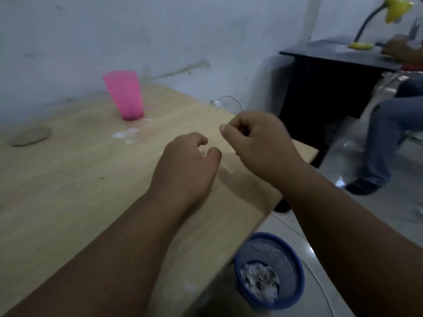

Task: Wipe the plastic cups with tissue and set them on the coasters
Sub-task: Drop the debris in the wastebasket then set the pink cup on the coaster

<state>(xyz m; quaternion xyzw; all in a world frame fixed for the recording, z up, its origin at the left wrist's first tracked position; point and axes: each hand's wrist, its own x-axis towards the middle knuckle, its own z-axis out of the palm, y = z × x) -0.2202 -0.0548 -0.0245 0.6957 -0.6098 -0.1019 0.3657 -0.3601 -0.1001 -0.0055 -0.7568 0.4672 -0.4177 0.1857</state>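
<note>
Two bare forearms reach in from the bottom edge over a pale wooden desk (68, 191). Left grip (185, 161) hovers above the desk top, fingers loosely curled, thumb and forefinger apart, holding nothing. Right grip (258, 138), just beside it and slightly higher, is curled closed with the thumb tip pressed to the forefinger; nothing shows between them. At right, a black desk (320, 88) stands against the wall. A seated person (384, 133) in jeans has a hand on it beside a yellow lamp (397, 6). On the tiled floor by the pale desk's near corner sits a blue basket (299, 282) holding crumpled tissue (259, 280). A pink plastic cup (124, 94) stands upright at the desk's far side near the wall, well apart from both grips. A round brown coaster (31, 135) lies flat to its left, apart from the cup. White scraps (126, 133) dot the desk just in front of the cup; blur hides what they are.
</note>
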